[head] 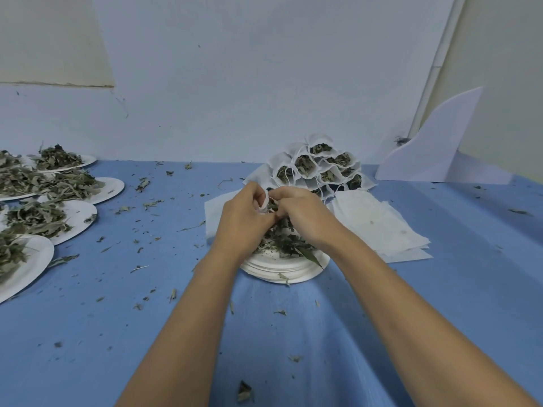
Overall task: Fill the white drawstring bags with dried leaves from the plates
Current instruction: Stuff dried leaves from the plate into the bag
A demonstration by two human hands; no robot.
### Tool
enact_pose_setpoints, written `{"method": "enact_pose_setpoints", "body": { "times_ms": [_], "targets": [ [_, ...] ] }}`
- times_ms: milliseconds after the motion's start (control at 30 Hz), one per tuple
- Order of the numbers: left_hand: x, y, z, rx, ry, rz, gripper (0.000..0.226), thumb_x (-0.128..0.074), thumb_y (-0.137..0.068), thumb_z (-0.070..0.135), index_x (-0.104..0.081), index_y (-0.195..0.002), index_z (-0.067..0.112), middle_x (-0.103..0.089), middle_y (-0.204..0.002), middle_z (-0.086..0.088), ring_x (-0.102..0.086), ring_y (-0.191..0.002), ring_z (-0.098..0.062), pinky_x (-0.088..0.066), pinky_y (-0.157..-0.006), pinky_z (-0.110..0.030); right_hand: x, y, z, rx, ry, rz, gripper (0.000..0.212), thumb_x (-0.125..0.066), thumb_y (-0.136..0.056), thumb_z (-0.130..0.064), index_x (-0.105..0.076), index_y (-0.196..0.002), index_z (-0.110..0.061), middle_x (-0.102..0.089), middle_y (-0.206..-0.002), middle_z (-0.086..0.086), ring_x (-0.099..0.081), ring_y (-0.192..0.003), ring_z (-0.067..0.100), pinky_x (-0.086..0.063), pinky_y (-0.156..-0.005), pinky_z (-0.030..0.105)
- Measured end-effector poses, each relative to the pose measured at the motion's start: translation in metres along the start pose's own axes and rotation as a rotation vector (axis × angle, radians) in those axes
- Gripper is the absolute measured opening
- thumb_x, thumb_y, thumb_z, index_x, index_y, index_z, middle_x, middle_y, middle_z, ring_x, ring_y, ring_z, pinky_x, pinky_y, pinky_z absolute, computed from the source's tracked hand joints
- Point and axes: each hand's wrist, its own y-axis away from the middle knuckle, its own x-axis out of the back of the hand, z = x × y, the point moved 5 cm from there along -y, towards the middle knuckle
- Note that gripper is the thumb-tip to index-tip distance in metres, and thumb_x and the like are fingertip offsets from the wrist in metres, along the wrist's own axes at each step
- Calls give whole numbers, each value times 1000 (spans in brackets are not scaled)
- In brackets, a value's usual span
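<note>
Where both hands meet above the stack of plates [279, 274], the left hand [244, 220] pinches a white drawstring bag [264, 201], mostly hidden; the right hand [305, 217] curls at its mouth, its grip impossible to tell. Dried leaves [282, 240] lie beneath them. Filled bags [320, 164] pile behind, empty bags [379, 227] lie rightward, and leaf-laden plates [80, 214] are cut off left.
</note>
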Motion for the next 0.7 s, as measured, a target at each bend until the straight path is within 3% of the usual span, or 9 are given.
{"method": "enact_pose_setpoints", "body": {
  "times_ms": [67,100,200,267,333,400,467,567,700],
  "targets": [
    [-2,0,1,-43,-60,-9,37,-67,-77,11,-33,-68,23,-37,-63,8,-29,-56,-9,-30,-50,-17,1,-1,2,-1,-1,7,27,-43,-85,-5,-61,-97,-20,-62,-83,0,-56,-68,13,-45,-55,14],
    [-3,1,1,-62,-81,-11,38,-65,-78,9,-32,-67,24,-36,-62,8,-30,-55,-9,-30,-51,-17,2,-2,3,-3,11,16,26,-43,-86,-7,-58,-102,-22,-58,-78,-4,-51,-62,6,-38,-45,9],
    [-4,2,3,-107,-109,-6,41,-62,-79,5,-30,-66,27,-36,-59,9,-32,-55,-9,-30,-52,-17,2,-5,6,-25,-13,1,37,-43,-87,-7,-45,-121,-21,-49,-68,-3,-44,-40,-2,-30,-36,13],
    [-2,2,4,-130,-107,1,40,-61,-76,2,-31,-66,27,-37,-59,8,-33,-56,-10,-29,-53,-18,4,-7,6,-60,-99,20,39,-44,-88,-5,-39,-123,-21,-50,-69,0,-40,-34,-2,-30,-36,14],
    [-2,2,5,-136,-99,-1,35,-59,-74,1,-33,-67,23,-38,-60,8,-33,-57,-10,-30,-54,-18,8,-7,5,-79,-209,54,39,-42,-88,0,-34,-120,-20,-55,-86,4,-48,-51,3,-34,-42,17],
    [-2,3,5,-126,-73,-5,34,-59,-74,-1,-34,-68,21,-37,-60,8,-34,-57,-6,-31,-55,-17,10,-7,6,-69,-299,62,43,-42,-87,9,-31,-120,-18,-54,-108,4,-58,-82,11,-37,-49,17],
    [-1,3,4,-104,-38,-4,35,-59,-75,-1,-34,-67,21,-37,-61,7,-35,-57,-3,-32,-55,-15,12,-8,8,-46,-292,58,43,-46,-88,9,-36,-123,-15,-52,-123,4,-57,-110,20,-41,-63,20],
    [1,1,4,-58,30,20,32,-62,-79,3,-37,-69,20,-38,-62,8,-33,-56,-3,-31,-53,-16,21,-8,8,29,-123,109,36,-57,-87,-4,-54,-120,-17,-56,-125,-3,-55,-114,13,-46,-83,25],
    [4,-1,1,9,133,34,24,-66,-85,14,-44,-76,12,-43,-70,-2,-35,-62,-9,-31,-55,-21,27,-8,4,64,-83,108,32,-58,-86,-15,-66,-114,-27,-58,-119,-11,-52,-113,5,-38,-91,26]
  ]
}}
